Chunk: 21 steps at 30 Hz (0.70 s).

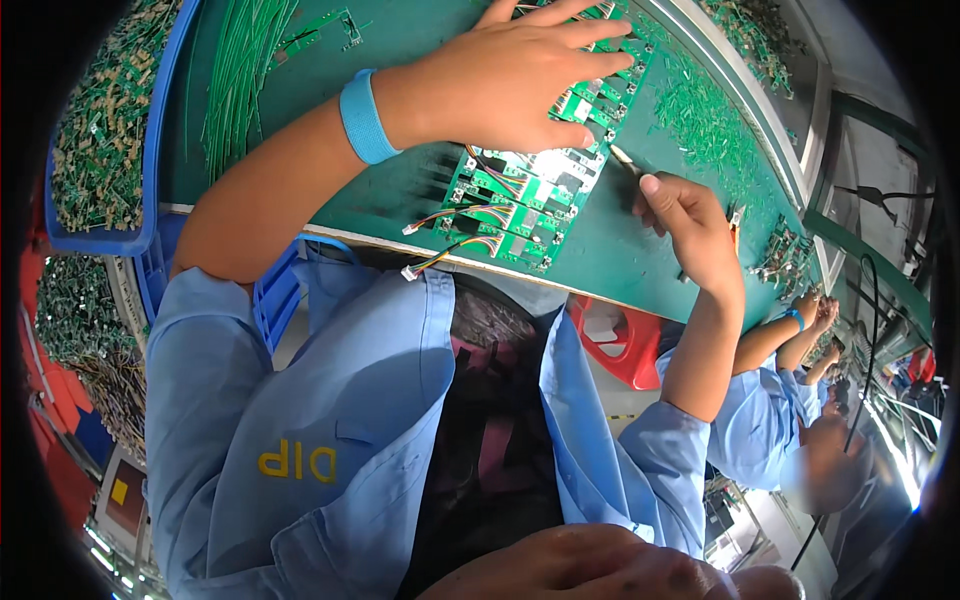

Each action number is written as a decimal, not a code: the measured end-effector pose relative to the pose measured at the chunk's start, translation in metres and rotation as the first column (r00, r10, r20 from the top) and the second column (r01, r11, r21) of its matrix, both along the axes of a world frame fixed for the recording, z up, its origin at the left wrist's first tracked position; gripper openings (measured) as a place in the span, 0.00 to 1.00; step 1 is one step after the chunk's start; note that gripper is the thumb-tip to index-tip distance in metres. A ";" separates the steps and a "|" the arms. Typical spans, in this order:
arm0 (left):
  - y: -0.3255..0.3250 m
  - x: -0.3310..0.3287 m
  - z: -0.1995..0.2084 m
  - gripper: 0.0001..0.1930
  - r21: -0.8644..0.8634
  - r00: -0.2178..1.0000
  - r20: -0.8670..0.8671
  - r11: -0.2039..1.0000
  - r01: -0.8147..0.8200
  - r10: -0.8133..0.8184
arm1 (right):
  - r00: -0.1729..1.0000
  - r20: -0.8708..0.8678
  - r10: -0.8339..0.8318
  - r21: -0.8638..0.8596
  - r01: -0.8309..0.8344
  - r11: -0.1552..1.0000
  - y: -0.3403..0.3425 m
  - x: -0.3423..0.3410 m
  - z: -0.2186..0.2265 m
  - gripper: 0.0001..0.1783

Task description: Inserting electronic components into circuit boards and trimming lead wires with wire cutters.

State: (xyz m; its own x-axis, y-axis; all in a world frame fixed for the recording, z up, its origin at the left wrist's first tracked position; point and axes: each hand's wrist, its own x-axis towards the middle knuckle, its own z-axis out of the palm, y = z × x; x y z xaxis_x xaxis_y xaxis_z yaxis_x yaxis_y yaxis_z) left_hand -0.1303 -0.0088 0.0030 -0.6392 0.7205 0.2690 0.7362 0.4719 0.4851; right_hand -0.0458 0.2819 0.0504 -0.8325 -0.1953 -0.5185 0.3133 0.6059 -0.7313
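Left hand (530,85): at 12 o'clock, our fingers spread wide over the circuit-board panel (550,192)
Right hand (692,225): at 2 o'clock, our fingers pinch a slim pale tool (624,157)

Brightly lit, white glare on circuit boards (545,192), glowing strip light (901,462) at right, fisheye-bent edges, black corners
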 end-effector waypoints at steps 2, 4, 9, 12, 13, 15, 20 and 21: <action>0.000 0.001 -0.001 0.39 0.005 1.000 -0.002 1.000 -0.001 0.001 | 1.000 0.000 0.010 0.011 -0.010 1.000 -0.002 -0.001 -0.002 0.25; 0.000 0.001 -0.002 0.39 0.019 1.000 -0.005 1.000 0.001 -0.001 | 1.000 0.000 0.027 0.037 -0.027 0.999 -0.004 -0.004 -0.004 0.25; 0.002 0.002 0.007 0.39 0.013 0.998 0.068 1.000 -0.006 0.005 | 0.998 -0.002 0.061 0.297 -0.058 0.953 -0.020 -0.001 0.014 0.26; 0.002 0.004 0.008 0.39 -0.006 0.994 0.103 1.000 -0.024 0.025 | 0.991 -0.037 0.126 0.445 -0.097 0.890 -0.041 0.001 0.034 0.26; 0.003 0.005 0.008 0.39 -0.014 0.993 0.112 0.999 -0.034 0.035 | 0.981 -0.071 0.179 0.519 -0.117 0.847 -0.051 0.002 0.042 0.26; 0.002 0.008 0.008 0.39 -0.032 0.990 0.131 0.998 -0.055 0.059 | 0.949 -0.121 0.292 0.657 -0.144 0.740 -0.062 0.005 0.050 0.26; 0.000 0.006 0.008 0.41 0.015 0.982 0.187 1.000 -0.026 0.023 | 0.991 -0.064 0.114 0.408 -0.078 0.910 -0.036 0.002 0.034 0.25; 0.000 0.007 0.008 0.41 0.020 0.981 0.191 0.999 -0.028 0.024 | 0.991 -0.060 0.116 0.412 -0.082 0.908 -0.028 0.006 0.029 0.25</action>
State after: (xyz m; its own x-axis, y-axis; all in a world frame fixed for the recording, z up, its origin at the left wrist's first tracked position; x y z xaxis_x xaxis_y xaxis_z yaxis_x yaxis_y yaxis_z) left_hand -0.1235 -0.0089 0.0106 -0.6987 0.6982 0.1561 0.6168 0.4772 0.6260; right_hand -0.0396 0.2538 0.0795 -0.8622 -0.0649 -0.5023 0.1867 0.8812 -0.4343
